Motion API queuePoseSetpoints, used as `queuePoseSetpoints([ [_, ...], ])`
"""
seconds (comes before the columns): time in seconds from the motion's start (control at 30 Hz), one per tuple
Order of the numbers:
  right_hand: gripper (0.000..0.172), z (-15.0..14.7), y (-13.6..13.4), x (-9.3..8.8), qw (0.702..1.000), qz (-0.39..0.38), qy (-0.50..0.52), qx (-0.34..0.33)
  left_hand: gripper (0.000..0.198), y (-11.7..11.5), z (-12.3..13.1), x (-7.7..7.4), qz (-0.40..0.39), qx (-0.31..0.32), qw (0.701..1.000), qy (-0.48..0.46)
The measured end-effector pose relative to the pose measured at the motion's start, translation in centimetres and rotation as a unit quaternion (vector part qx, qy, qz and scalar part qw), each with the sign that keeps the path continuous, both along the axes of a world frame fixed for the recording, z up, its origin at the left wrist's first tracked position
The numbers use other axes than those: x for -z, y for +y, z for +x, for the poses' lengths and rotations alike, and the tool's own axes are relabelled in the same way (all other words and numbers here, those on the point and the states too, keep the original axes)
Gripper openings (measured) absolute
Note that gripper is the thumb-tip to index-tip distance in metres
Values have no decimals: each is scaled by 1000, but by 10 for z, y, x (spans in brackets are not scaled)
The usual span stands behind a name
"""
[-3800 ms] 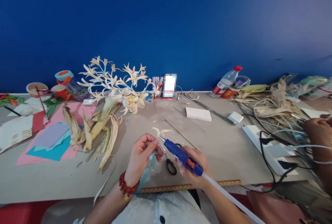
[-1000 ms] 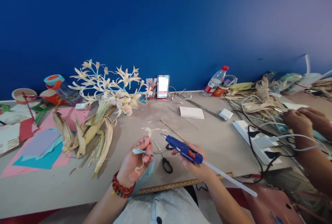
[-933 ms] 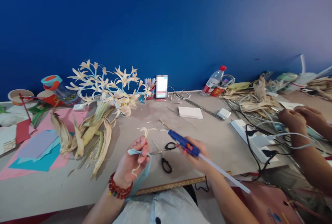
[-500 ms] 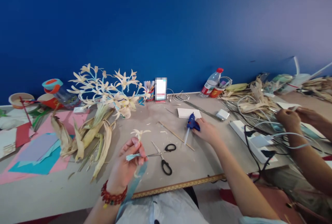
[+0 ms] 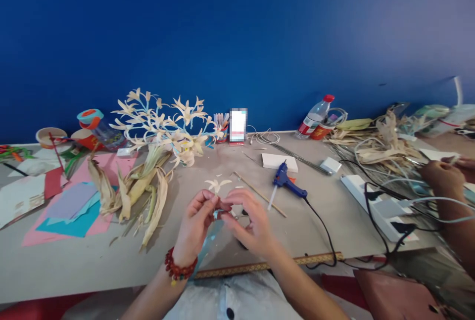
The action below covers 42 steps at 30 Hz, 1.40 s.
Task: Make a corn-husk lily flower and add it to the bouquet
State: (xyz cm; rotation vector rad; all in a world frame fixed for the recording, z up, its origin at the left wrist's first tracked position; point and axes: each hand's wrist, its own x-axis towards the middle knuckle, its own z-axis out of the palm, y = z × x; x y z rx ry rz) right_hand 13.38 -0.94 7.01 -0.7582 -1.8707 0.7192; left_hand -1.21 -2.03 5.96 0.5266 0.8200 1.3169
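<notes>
A pale husk flower (image 5: 218, 184) stands upright from the fingertips of my left hand (image 5: 198, 218), which pinches its short stem. My right hand (image 5: 252, 223) meets it from the other side, thumb and fingers closed at a light blue strip (image 5: 216, 215) by the stem; the exact contact is partly hidden. A blue ribbon-like length (image 5: 208, 248) hangs below my left hand. Black-handled scissors (image 5: 243, 246) lie mostly covered by my right hand. To the right, a blue glue gun (image 5: 287, 181) rests on the table near a white box (image 5: 279, 161), a glue stick poking from its back.
Behind stands a bunch of husk flowers (image 5: 166, 127). Corn husks (image 5: 128, 186) and coloured paper (image 5: 67, 211) lie left. A thin stick (image 5: 260, 194), bottle (image 5: 313, 117) and power strip (image 5: 371, 206) with cables are on the right, beside a co-worker's hand (image 5: 441, 176).
My right hand has let go of the glue gun, leaving it on the table, and moved left to the flower. My left hand still holds the flower. The view has shifted slightly left.
</notes>
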Motion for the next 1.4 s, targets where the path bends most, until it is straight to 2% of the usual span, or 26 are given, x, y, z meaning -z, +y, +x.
queuePoseSetpoints([
  [0.13,12,-2,7,1,999,-33,-26,-15,15,-4,-1,0,3,-13,999,32],
  [0.23,5,0,9,7,989,-124,75,-10,16,-5,-5,-1,23,7,996,83],
  [0.27,7,1,9,10,975,-181,128,-12,16,-4,-7,-1,33,8,994,100],
  [0.33,16,3,10,13,925,-310,217,-25,15,-4,-10,-2,54,-3,991,122],
  [0.43,27,7,10,14,852,-447,266,-56,13,-4,-13,-2,70,-26,991,108],
  [0.47,29,7,10,13,842,-462,273,-58,12,-4,-12,-2,71,-32,992,97],
  [0.63,28,8,8,8,826,-472,299,-74,8,-2,-6,0,66,-32,996,43],
  [0.8,26,4,10,13,757,-524,349,-172,7,4,-7,-6,55,50,997,-32],
  [0.9,28,1,10,17,719,-554,342,-242,7,6,-11,-7,41,103,993,-37],
  [0.97,31,0,10,19,699,-575,332,-264,8,6,-15,-7,41,127,991,-25],
  [1.07,30,-2,10,19,695,-585,328,-259,9,6,-17,-6,45,146,988,3],
  [1.2,23,-3,10,19,715,-569,323,-245,6,5,-14,-4,48,122,991,37],
  [1.33,23,0,8,17,764,-539,288,-207,8,5,-9,-3,53,69,995,56],
  [1.4,24,2,6,16,809,-497,267,-164,9,5,-8,-3,67,35,994,80],
])
